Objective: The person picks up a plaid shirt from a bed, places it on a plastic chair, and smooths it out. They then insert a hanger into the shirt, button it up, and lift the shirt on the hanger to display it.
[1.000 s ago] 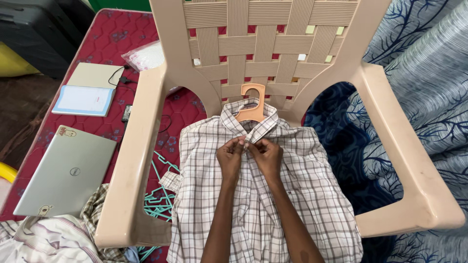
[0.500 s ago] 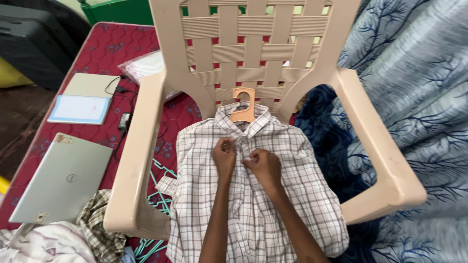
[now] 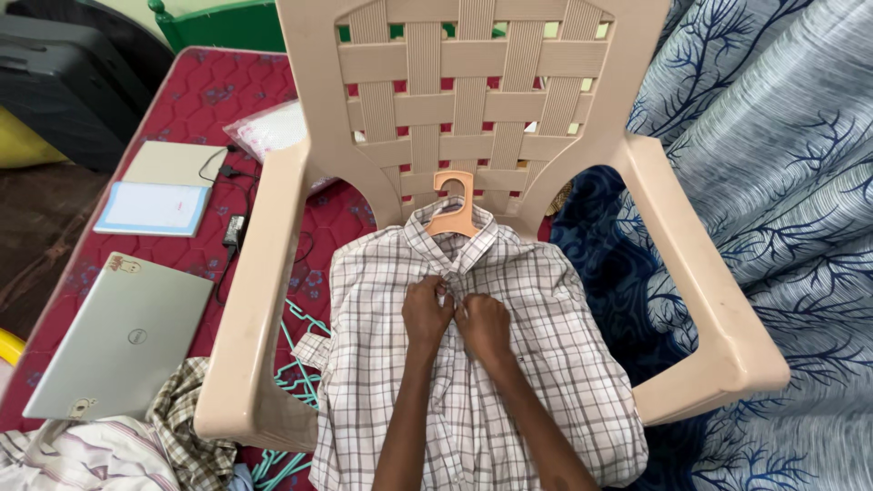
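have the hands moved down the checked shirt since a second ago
Yes. Both hands, left hand and right hand, now sit lower on the checked shirt, farther below the orange hanger.

I've got one view only, head-worn, looking steeply down and forward. It sits close over the plastic chair (image 3: pixel 473 136), whose seat fills the middle of frame; both forearms enter from the bottom edge. The bed (image 3: pixel 209 82) with a laptop (image 3: pixel 123 336) runs along the left, patterned blue fabric (image 3: pixel 782 164) on the right.

Chair armrests (image 3: pixel 259 273) hem shirt (image 3: pixel 536 364) both sides; front approach open.
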